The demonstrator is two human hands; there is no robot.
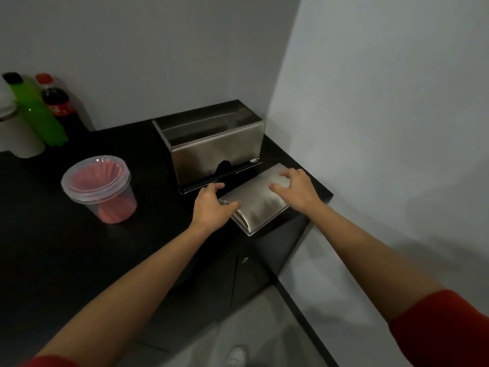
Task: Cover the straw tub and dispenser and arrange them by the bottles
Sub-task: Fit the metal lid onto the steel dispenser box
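A steel straw dispenser (211, 144) stands open-topped on the black counter (53, 247) near the right corner. Its curved steel lid (260, 205) lies flat on the counter in front of it. My left hand (211, 205) grips the lid's left end, thumb over the top. My right hand (296, 189) rests on the lid's right part with fingers spread. A clear plastic tub (102, 189) of red straws stands to the left with a clear lid on it. A green bottle (37, 112) and a cola bottle (59, 104) stand at the far left by the wall.
A white container (16, 128) stands beside the bottles at the left edge. Walls close in behind and to the right of the dispenser. The counter's right edge runs just past the lid. Cabinet doors (238, 276) and floor show below.
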